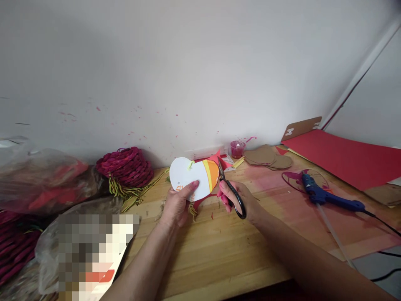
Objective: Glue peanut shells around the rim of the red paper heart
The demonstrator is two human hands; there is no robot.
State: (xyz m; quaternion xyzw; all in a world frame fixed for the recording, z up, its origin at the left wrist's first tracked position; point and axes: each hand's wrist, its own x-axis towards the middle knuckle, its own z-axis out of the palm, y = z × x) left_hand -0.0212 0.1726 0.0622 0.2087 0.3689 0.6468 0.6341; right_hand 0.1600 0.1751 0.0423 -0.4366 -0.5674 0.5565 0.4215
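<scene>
My left hand [177, 203] grips a heart-shaped white card [191, 178] with an orange and yellow stripe, thumb on its face, with red paper [216, 159] sticking out behind it. My right hand [240, 200] is closed round the black handles of a pair of scissors [231, 193]. The blades point up at the card's right edge, where the red paper shows. Both hands are held just above the wooden table [219, 246].
A blue glue gun [328, 196] with its cable lies at right. Red paper sheets [347, 156] and brown cardboard hearts [266, 157] sit at the back right beside a small pink cup [237, 149]. Stacked magenta woven pieces [125, 167] and plastic bags [40, 179] fill the left.
</scene>
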